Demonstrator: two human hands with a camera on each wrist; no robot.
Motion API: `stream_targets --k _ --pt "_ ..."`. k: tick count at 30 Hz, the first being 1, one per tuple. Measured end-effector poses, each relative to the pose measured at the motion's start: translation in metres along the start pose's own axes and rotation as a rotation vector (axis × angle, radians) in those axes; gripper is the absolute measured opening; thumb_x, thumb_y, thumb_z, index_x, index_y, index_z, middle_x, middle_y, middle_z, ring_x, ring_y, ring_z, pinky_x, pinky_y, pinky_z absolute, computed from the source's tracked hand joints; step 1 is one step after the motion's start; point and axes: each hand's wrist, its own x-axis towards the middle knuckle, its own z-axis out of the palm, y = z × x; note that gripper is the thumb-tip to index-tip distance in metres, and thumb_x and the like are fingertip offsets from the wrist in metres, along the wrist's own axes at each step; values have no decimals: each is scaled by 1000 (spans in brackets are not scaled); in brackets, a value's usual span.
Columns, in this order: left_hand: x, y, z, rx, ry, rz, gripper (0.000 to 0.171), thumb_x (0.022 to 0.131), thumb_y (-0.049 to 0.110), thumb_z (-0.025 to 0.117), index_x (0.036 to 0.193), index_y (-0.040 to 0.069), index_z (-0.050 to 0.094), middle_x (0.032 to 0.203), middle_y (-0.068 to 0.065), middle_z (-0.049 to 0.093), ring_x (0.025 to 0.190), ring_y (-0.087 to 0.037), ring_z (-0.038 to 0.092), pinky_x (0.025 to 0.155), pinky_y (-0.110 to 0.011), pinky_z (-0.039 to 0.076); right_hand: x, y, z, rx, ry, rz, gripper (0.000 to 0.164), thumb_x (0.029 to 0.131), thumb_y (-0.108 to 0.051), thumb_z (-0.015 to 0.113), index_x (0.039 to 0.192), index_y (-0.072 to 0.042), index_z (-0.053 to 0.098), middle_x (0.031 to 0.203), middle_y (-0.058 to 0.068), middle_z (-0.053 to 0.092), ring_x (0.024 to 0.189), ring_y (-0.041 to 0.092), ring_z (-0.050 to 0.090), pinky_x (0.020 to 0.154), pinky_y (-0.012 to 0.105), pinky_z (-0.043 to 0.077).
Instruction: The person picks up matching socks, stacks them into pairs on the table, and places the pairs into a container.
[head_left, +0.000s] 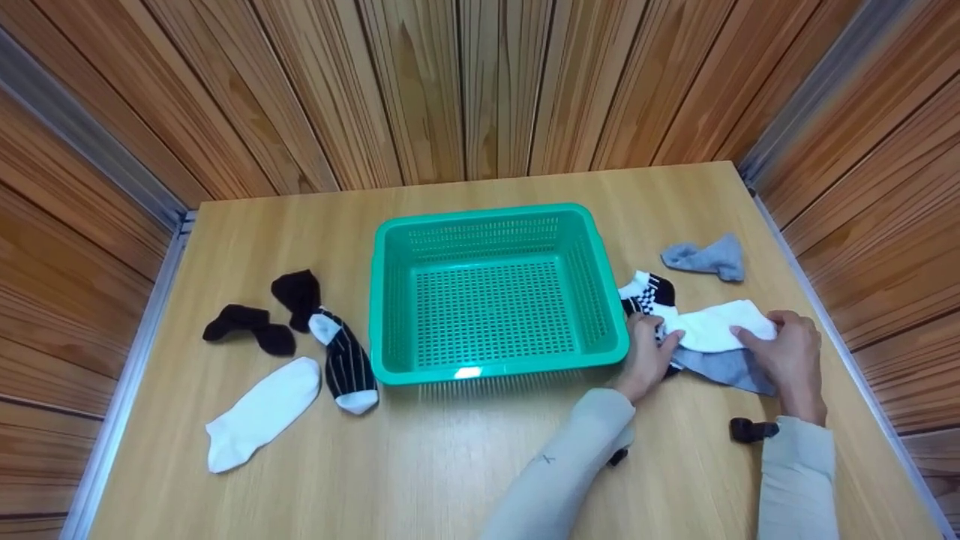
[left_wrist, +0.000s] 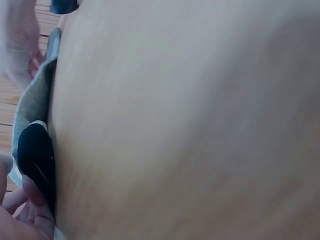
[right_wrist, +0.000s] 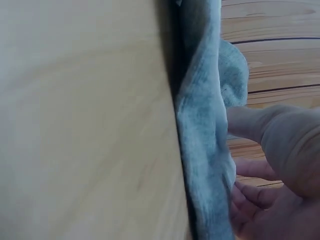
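The white sock (head_left: 718, 327) lies near the right edge of the table (head_left: 450, 465), between that edge and the green basket (head_left: 495, 370). It lies flat on top of a grey sock (head_left: 724, 367), which sticks out on the side of the table nearest the person. The left hand (head_left: 643, 360) has its fingers bent at one end of the white sock and looks to pinch it, right beside a checkered sock (head_left: 646, 300). The right hand (head_left: 799, 364) pinches the other end, with its thumb on top. Neither hand is wide open.

The white sock should be very light and soft. It will likely bend and flop, and it will not break. It does not look slippery, so a small pinch should be enough. The two ends are good places to hold, because pulling them gently apart should keep it flat. Grabbing just the middle would let both ends droop. Pinching too deep could catch the grey sock too, since the two touch.
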Motion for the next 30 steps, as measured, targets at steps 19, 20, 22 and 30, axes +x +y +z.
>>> stream_targets --k 19,20,22,30 --pt "4 -1 -20 23 -53 132 7 90 12 76 86 14 71 88 4 61 86 -2 51 79 -11 38 -4 -9 -5 -43 -72 -89 57 105 -31 62 136 15 54 136 38 41 123 50 27 84 45 33" --pt "3 -1 -21 32 -63 140 6 91 13 75 87 14 71 87 5 60 84 -1 50 77 -11 36 -6 -9 -6 -42 -64 -94 57 105 -30 62 137 16 53 138 38 41 125 51 27 86 48 34" --pt "3 0 -23 70 -76 158 3 93 15 74 91 15 72 88 5 62 84 -2 51 76 -11 36 -10 -12 -10 -37 -42 -102 57 105 -30 61 137 16 53 142 39 40 129 53 26 92 56 35" --pt "-18 16 -26 132 -188 110 9 101 29 70 109 25 68 112 9 58 108 -6 49 92 -18 44 -28 -37 -32 0 54 -141 58 107 -38 55 138 11 54 132 36 56 112 48 54 81 42 49"
